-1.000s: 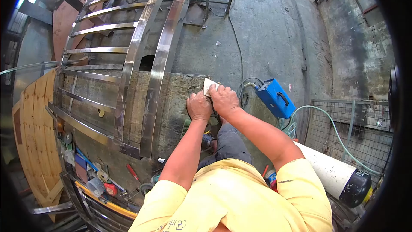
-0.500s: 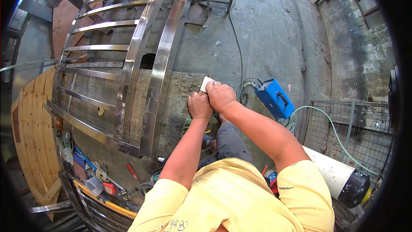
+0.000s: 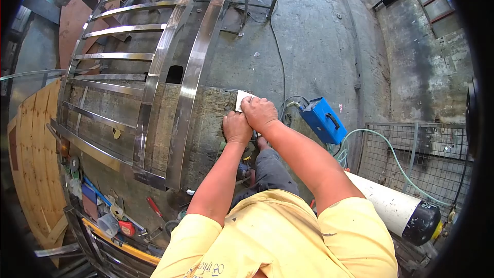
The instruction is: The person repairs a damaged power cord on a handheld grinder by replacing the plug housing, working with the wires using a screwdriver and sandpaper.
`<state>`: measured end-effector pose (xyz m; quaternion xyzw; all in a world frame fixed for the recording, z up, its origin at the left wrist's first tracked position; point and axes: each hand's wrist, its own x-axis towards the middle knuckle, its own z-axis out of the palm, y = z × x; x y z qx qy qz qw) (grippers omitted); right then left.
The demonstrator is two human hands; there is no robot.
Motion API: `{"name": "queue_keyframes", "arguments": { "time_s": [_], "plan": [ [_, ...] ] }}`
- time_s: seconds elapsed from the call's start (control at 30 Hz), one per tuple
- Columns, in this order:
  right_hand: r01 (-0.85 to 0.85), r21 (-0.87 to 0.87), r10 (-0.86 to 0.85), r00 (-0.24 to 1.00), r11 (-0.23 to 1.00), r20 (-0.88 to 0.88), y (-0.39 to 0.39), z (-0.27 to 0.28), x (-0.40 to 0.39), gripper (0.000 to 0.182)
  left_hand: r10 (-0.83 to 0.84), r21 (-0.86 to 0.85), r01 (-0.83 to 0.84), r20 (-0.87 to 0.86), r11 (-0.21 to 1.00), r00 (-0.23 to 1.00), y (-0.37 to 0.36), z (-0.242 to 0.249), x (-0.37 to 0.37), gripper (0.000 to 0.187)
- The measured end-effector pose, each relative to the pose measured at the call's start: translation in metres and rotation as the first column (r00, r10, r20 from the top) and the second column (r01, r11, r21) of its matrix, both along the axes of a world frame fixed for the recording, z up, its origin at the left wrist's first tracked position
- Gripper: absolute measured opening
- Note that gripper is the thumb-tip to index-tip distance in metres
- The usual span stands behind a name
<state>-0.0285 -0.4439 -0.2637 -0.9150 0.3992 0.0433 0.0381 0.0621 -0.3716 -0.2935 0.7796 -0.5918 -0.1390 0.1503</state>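
Note:
A small flat white piece [image 3: 241, 98], whose exact kind I cannot make out, sticks out beyond my fingers over the edge of a worn wooden bench [image 3: 211, 108]. My right hand [image 3: 259, 114] is closed on it, knuckles up. Pressed against that hand, my left hand [image 3: 236, 127] has its fingers curled at the piece's near side; its fingertips are hidden. Left of both hands, a shiny metal frame with crossbars [image 3: 188, 87] lies across the bench.
To the right stand a blue box with a handle [image 3: 323, 121], a white gas cylinder [image 3: 383, 198] and a wire mesh panel [image 3: 411, 149]. A dark cable [image 3: 280, 54] runs over the floor. Lower left are a red tape measure [image 3: 127, 228] and a red-handled tool [image 3: 154, 206].
The view has shifted slightly. More of the white piece's top shows above my fingers, and both hands stay close together around it.

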Motion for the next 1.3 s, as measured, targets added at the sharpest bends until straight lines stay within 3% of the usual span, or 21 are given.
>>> {"name": "queue_keyframes", "arguments": {
  "time_s": [0.5,0.7,0.8,0.9,1.0,1.1,1.2,1.27,1.3],
  "plan": [
    [0.008,-0.017,-0.006,0.995,1.000,0.095,-0.001,-0.007,-0.002,0.026,0.027,-0.081,-0.025,0.017,0.996,1.000,0.003,-0.006,-0.003,0.009],
    [-0.001,0.009,0.001,0.999,1.000,0.036,-0.004,-0.009,-0.002,0.027,-0.005,-0.024,0.006,0.025,1.000,1.000,0.001,-0.002,-0.003,0.010],
    [0.104,0.029,-0.107,0.978,0.994,0.177,0.002,-0.015,-0.002,0.027,0.006,-0.138,-0.002,0.027,0.990,1.000,0.003,-0.006,0.000,0.011],
    [0.227,0.017,-0.227,0.971,0.974,0.076,0.008,-0.014,0.005,0.025,0.021,-0.123,-0.023,-0.020,0.992,1.000,0.003,-0.001,0.000,0.012],
    [0.052,0.031,-0.055,0.993,0.998,0.107,-0.002,-0.013,-0.001,0.024,0.004,-0.024,-0.003,0.026,1.000,1.000,0.003,0.001,-0.002,0.012],
    [0.014,0.026,-0.016,0.995,1.000,0.101,-0.003,-0.009,-0.004,0.021,-0.005,-0.062,0.008,0.044,0.998,0.999,0.005,-0.003,-0.002,0.013],
    [0.069,0.042,-0.076,0.977,0.997,0.200,0.003,-0.006,-0.005,0.019,-0.025,0.020,0.025,0.037,0.999,0.999,0.003,0.004,0.000,0.012],
    [0.168,0.154,-0.202,0.948,0.974,0.246,0.003,-0.009,-0.003,0.018,-0.048,-0.017,0.049,0.032,0.999,0.998,0.005,0.004,0.001,0.018],
    [0.211,0.232,-0.269,0.930,0.949,0.252,-0.001,-0.004,-0.004,0.022,0.017,0.002,-0.017,-0.033,1.000,0.999,0.004,0.011,-0.001,0.020]
  ]
}}
